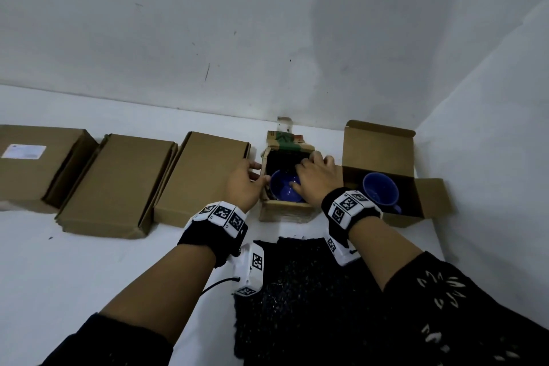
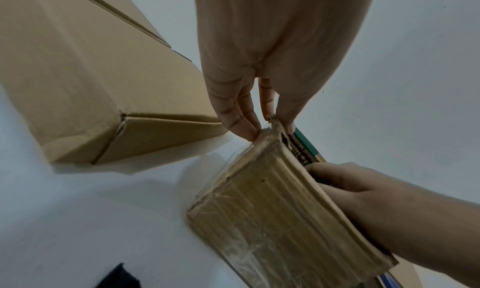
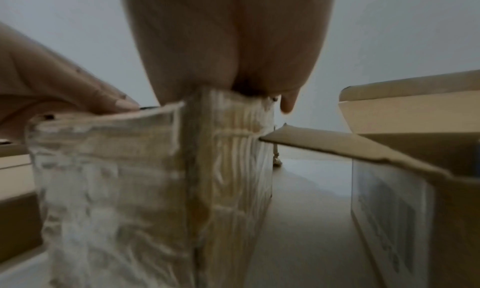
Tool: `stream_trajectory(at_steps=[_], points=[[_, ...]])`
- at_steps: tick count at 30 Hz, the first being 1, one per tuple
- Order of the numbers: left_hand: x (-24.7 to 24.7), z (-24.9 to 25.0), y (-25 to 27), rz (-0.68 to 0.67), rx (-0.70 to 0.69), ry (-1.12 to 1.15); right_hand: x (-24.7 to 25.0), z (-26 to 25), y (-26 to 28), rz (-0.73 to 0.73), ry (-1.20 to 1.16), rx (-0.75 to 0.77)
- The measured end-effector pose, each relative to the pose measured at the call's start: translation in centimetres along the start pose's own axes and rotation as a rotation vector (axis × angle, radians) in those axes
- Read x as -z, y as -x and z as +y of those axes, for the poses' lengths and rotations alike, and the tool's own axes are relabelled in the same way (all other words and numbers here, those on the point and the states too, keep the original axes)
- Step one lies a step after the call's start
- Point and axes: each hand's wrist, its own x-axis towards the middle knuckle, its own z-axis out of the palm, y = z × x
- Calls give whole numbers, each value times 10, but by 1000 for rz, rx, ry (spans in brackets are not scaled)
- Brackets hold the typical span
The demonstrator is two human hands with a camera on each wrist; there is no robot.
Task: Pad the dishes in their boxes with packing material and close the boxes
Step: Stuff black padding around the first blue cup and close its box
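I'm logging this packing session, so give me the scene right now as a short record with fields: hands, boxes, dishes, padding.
left hand: fingers pinch the left rim of the small taped box
right hand: reaches into that box, over the blue bowl; grip hidden
second open box: to the right, lid flap up, blue mug inside
closed boxes: three in a row to the left
padding: none visible around either dish
surface: white table
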Motion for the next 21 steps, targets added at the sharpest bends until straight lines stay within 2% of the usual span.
stream_trajectory(at_steps=[2,4,6,9,14,17,21], points=[[0,0,1,1,1,-8,6,3,-1,-25,-62,21],[0,1,1,-1,1,-16,11,4,2,72,-165,4],[0,2,1,7,-11,-28,15,0,5,144,-154,-12],[0,3,2,20,-25,-49,9,-9,3,4,-46,-19],[-1,5,6,34,-28,-77,9,-10,-5,-179,-84,-4],[-2,8,8,43,-23,-116,15,-7,-10,-238,-200,-30],[0,14,9,63,-25,-168,18,-4,1,-44,-289,-9]])
